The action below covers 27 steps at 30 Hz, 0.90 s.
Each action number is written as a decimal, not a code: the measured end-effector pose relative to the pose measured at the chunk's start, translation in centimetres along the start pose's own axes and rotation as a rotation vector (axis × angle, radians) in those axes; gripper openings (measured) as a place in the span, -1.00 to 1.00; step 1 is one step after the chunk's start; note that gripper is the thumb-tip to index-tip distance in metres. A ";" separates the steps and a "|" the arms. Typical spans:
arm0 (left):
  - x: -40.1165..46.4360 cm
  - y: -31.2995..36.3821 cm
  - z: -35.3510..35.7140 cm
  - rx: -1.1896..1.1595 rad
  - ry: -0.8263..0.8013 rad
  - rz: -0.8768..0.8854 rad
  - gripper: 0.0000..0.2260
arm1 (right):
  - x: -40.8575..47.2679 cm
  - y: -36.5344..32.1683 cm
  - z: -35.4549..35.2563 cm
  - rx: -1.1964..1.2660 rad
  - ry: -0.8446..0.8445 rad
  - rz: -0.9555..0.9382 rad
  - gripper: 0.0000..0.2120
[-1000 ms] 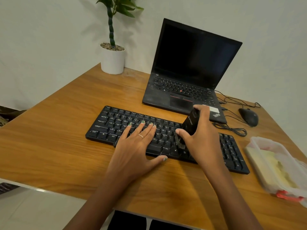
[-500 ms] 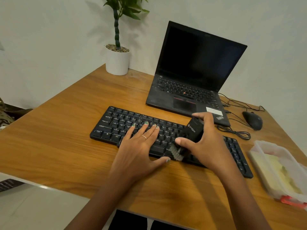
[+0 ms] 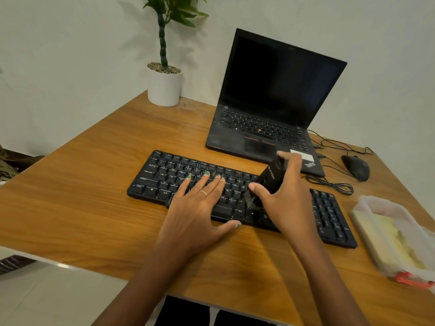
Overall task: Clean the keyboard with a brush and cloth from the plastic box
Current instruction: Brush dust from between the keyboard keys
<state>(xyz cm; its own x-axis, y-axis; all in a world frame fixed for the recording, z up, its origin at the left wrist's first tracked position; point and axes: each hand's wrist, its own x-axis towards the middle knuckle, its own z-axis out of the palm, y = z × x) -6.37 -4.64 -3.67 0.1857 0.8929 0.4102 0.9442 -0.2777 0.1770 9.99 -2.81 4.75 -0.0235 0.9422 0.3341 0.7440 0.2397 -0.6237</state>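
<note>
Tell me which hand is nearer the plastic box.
Right. The right hand grips the brush mid-keyboard, toward the plastic box; the left hand rests further left.

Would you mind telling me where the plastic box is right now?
In the head view the plastic box sits at the desk's right edge, just right of the black keyboard and nearer the camera than the mouse.

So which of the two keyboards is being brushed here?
The separate black keyboard lying on the desk nearest the person: the right hand holds the brush on its keys. The laptop behind it goes untouched.
</note>
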 end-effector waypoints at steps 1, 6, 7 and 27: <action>0.0 0.0 0.0 0.003 0.006 0.004 -0.21 | 0.0 0.1 -0.2 0.004 -0.061 0.000 -0.32; 0.4 -0.9 -0.4 0.014 0.036 -0.014 -0.21 | 1.7 -0.5 -0.5 0.000 -0.064 0.021 -0.32; 0.5 -0.9 -0.4 0.016 0.031 -0.010 -0.21 | 1.6 -0.7 -0.3 0.005 -0.032 0.017 -0.32; 0.3 -0.3 -0.4 -0.019 -0.018 -0.010 -0.20 | 0.0 -1.8 0.1 -0.071 -0.028 -0.042 -0.32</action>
<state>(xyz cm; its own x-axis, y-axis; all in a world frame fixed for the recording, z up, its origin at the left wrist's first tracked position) -6.68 -4.46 -3.29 0.1809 0.9020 0.3921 0.9409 -0.2747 0.1979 8.60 -3.24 5.77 -0.0738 0.9382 0.3380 0.7877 0.2627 -0.5572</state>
